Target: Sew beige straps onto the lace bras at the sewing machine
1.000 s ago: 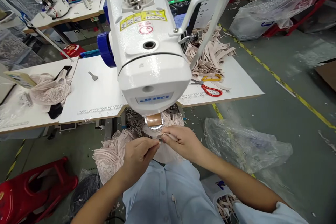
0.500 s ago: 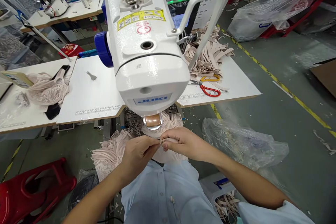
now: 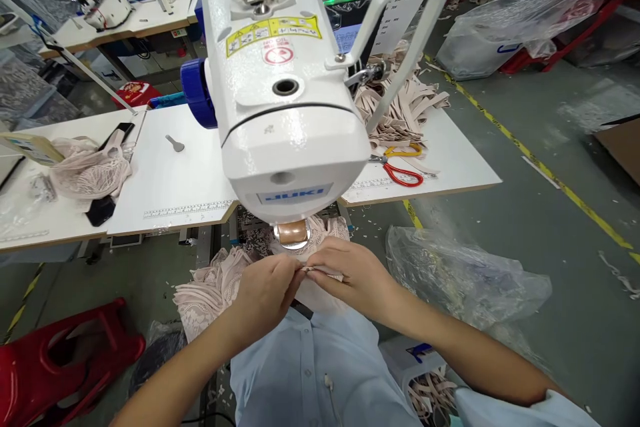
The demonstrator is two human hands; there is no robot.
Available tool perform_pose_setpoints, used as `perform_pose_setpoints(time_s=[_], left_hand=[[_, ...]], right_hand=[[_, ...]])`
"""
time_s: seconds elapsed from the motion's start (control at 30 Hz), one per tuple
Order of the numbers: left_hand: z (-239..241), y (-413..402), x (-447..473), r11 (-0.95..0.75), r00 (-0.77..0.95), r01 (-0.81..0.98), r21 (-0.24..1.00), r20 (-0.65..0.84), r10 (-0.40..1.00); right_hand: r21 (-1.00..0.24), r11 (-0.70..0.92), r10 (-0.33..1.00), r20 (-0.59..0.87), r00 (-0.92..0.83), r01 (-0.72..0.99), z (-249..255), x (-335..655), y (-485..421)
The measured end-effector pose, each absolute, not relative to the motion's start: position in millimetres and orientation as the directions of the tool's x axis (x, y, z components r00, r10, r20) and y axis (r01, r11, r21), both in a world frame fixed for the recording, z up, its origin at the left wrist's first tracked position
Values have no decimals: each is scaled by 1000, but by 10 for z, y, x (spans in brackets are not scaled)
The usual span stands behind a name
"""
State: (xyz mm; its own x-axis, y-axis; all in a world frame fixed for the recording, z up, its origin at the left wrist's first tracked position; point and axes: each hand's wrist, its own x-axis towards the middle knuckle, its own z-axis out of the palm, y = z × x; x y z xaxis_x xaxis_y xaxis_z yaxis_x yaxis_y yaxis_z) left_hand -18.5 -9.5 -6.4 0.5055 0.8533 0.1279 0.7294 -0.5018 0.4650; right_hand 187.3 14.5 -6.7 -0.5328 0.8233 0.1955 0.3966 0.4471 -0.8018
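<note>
Just in front of my body, my left hand (image 3: 267,287) and my right hand (image 3: 353,273) meet with fingertips pinched together. Between them is a small end of beige fabric (image 3: 306,269), mostly covered by the fingers. More of the pale fabric (image 3: 323,297) hangs below the hands. A white sewing machine (image 3: 295,147) stands directly beyond, its copper-coloured guard (image 3: 293,232) just above beige lace (image 3: 320,230). To the left of my left hand lies a stack of beige lace pieces (image 3: 210,287).
Red- and yellow-handled scissors (image 3: 403,175) and a heap of beige straps (image 3: 400,107) lie on the right tabletop (image 3: 460,167). On the left are a small grey metal piece (image 3: 175,143) and a red stool (image 3: 70,353). Clear plastic (image 3: 465,273) lies on the floor at right.
My left hand has rolled slightly, its fingers curling more tightly. My right fingers have straightened a little along the fabric. The view has shifted slightly.
</note>
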Motion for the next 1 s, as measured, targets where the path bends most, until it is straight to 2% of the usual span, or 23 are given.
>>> perform_pose_setpoints(time_s=[0.1, 0.17, 0.27, 0.33, 0.4, 0.5, 0.67, 0.77, 0.83, 1.0], left_hand=[[-70, -49, -188, -405, 394, 785, 468, 128, 910], [-122, 7, -254, -378, 315, 835, 400, 217, 924], [-246, 102, -426, -551, 454, 814, 183, 391, 801], [-311, 160, -534, -678, 601, 733, 59, 412, 685], [-336, 210, -601, -727, 666, 686, -14, 415, 620], [-319, 264, -632, -758, 712, 649, -65, 405, 574], [-310, 309, -646, -798, 741, 598, -79, 434, 512], [-278, 306, -619, -781, 745, 616, -103, 398, 535], [-217, 276, -561, -743, 733, 659, -113, 317, 602], [-42, 193, -397, -612, 613, 789, -55, 132, 779]], right_hand=[[-758, 469, 819, 182, -544, 453, 17, 1804, 322], [-737, 431, 834, 105, -541, 521, 70, 1740, 490], [-693, 395, 842, 11, -539, 603, 134, 1661, 683], [-670, 403, 831, -19, -556, 624, 162, 1638, 732], [-654, 421, 823, -16, -568, 628, 173, 1632, 732], [-632, 443, 816, -9, -578, 635, 175, 1631, 711], [-644, 422, 819, -31, -572, 638, 221, 1615, 733], [-605, 434, 823, -35, -567, 667, 222, 1627, 719], [-549, 467, 844, 43, -534, 693, 150, 1651, 660], [-409, 591, 794, 447, -412, 696, -198, 1694, 429]])
